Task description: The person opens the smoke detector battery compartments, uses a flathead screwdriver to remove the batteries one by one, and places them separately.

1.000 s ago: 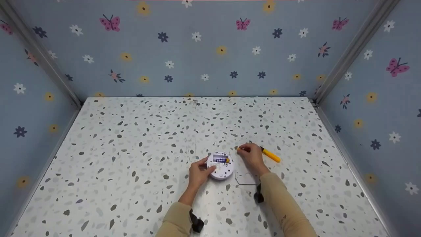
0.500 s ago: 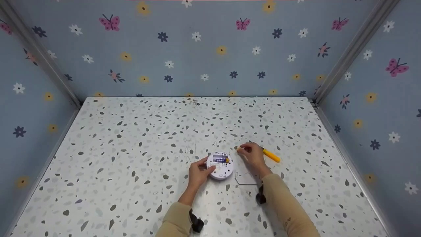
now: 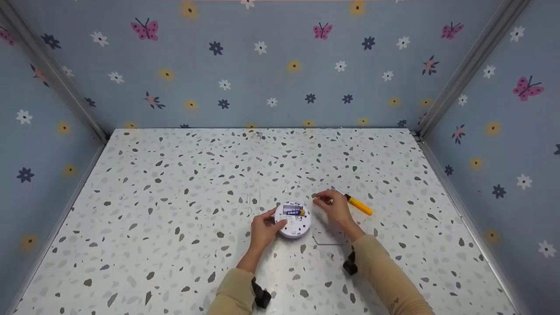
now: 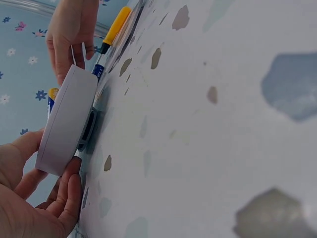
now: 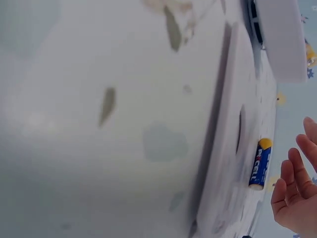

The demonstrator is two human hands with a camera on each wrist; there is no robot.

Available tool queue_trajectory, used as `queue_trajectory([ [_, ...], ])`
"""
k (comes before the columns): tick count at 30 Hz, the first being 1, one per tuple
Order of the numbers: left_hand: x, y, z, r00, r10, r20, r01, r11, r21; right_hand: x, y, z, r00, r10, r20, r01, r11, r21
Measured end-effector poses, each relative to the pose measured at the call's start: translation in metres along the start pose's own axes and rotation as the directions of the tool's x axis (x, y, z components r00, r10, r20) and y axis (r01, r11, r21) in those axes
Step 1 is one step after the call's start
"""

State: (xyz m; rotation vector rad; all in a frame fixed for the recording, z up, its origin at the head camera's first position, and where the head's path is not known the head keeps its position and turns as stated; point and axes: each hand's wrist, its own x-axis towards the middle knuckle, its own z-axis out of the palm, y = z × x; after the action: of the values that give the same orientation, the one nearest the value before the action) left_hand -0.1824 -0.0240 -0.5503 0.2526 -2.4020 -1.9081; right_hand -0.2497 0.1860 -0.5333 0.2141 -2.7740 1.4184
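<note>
My left hand (image 3: 262, 232) grips the rim of a round white device (image 3: 294, 231), thumb on its upturned back and fingers below. One blue battery (image 3: 294, 213) with a yellow end sits in its recess, partly out of line with it. To the right, my right hand (image 3: 337, 211) hovers with thumb and forefinger brought together. Below it a second blue and yellow battery (image 5: 260, 163) lies loose on the table, apart from the fingers (image 5: 293, 171) that show in the right wrist view. Whether those pinching tips hold anything, I cannot tell.
Close to my right forearm, a flat white plate (image 3: 329, 238) lies on the speckled table (image 3: 175, 227). A screwdriver (image 3: 361, 206) with a yellow handle rests to the right of my right hand. Flower-patterned walls (image 3: 280, 78) enclose the back and sides.
My right hand and forearm have shifted slightly, uncovering more of the screwdriver by its black collar. The left hand and the round device stay practically in place.
</note>
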Motion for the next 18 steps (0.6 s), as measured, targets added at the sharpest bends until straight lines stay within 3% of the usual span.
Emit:
queue_trajectory([
  [9, 0.000, 0.001, 0.000, 1.000, 0.000, 0.003, 0.000, 1.000, 0.017, -0.011, -0.010, 0.002, 0.994, -0.094, 0.050, 0.093, 0.995, 0.019],
  [18, 0.000, 0.001, 0.000, 1.000, 0.023, -0.002, -0.023, 1.000, 0.018, -0.018, -0.017, 0.005, 0.991, -0.088, 0.102, 0.090, 0.996, -0.015],
])
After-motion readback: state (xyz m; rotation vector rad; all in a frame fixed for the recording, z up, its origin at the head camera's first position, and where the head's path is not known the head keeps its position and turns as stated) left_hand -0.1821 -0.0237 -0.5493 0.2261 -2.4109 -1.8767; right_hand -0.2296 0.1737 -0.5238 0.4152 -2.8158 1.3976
